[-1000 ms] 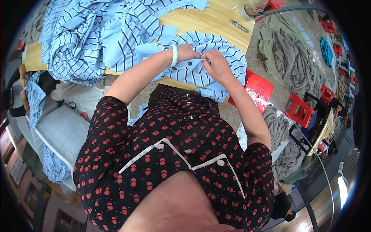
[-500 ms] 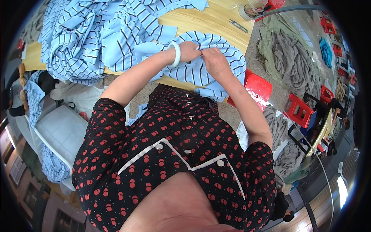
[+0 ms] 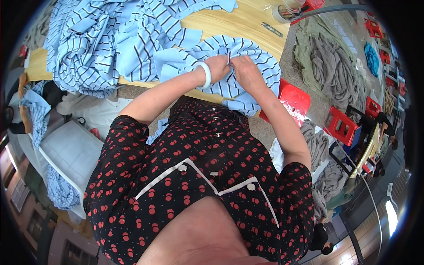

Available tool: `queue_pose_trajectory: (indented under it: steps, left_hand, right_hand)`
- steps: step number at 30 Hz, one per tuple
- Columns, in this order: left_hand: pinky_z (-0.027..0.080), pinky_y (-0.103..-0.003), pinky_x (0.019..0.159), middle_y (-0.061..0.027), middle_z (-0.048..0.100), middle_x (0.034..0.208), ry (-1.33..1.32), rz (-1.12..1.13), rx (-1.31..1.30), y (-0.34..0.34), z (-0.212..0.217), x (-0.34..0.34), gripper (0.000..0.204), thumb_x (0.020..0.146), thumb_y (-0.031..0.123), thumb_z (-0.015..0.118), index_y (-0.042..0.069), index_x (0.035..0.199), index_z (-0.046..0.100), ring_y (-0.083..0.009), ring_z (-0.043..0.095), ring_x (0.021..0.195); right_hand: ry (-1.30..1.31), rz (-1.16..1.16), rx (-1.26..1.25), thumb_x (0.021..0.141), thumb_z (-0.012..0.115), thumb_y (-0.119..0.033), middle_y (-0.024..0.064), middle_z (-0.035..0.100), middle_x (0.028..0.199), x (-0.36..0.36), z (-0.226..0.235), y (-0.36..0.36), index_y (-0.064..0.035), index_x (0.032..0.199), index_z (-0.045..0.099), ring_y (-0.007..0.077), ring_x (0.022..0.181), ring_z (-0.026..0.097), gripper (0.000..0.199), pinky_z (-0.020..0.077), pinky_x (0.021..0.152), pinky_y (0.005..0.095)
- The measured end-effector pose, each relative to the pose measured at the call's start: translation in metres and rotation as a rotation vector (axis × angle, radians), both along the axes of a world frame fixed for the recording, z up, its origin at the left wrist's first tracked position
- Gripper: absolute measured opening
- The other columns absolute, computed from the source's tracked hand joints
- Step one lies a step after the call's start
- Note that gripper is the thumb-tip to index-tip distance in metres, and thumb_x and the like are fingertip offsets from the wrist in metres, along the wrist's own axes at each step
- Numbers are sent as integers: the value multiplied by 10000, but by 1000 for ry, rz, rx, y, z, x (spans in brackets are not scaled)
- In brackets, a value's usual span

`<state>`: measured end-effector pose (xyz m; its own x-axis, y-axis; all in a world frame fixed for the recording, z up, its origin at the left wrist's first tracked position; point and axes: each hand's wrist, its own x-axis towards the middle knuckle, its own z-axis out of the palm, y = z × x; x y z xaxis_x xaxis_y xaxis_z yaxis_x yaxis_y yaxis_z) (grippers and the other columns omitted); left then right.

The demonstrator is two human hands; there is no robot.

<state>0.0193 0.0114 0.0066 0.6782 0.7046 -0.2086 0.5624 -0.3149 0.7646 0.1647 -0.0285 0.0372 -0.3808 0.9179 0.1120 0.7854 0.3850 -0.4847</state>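
A light blue garment with dark stripes (image 3: 256,62) lies on the near edge of a wooden table (image 3: 234,22). My left hand (image 3: 217,67) and my right hand (image 3: 245,73) meet over it and both pinch its fabric at the same spot. A pale bangle (image 3: 206,74) sits on my left wrist. What is between my fingertips is too small to make out.
A heap of the same striped blue cloth (image 3: 101,39) covers the table's left part. Small snips (image 3: 271,29) and a tape roll (image 3: 282,13) lie at the far right corner. Red stools (image 3: 293,99) and grey cloth piles (image 3: 331,66) stand on the floor to the right.
Both hands have stayed on the striped garment, shifting slightly as they gather the fabric closer together. The garment's folds have bunched a little under the fingers.
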Motion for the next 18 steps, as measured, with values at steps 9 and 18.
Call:
queue_pose_trajectory:
  steps: [9,18]
  left_hand:
    - [408,-434,626,-212,543,733,-22,22,80,0,-10,-1,183,726,168,478,0,795,497,-367,520,702]
    - [396,-430,610,-193,535,710,-158,32,79,6,-3,-8,155,705,152,462,31,793,505,-364,507,686]
  right_hand:
    - [10,-24,10,688,454,14,148,532,762,-2,0,-4,-2,822,476,297,769,485,137,413,674,365]
    - [147,-83,-44,718,471,1,134,549,732,-2,3,6,-27,823,482,296,733,519,109,432,636,378]
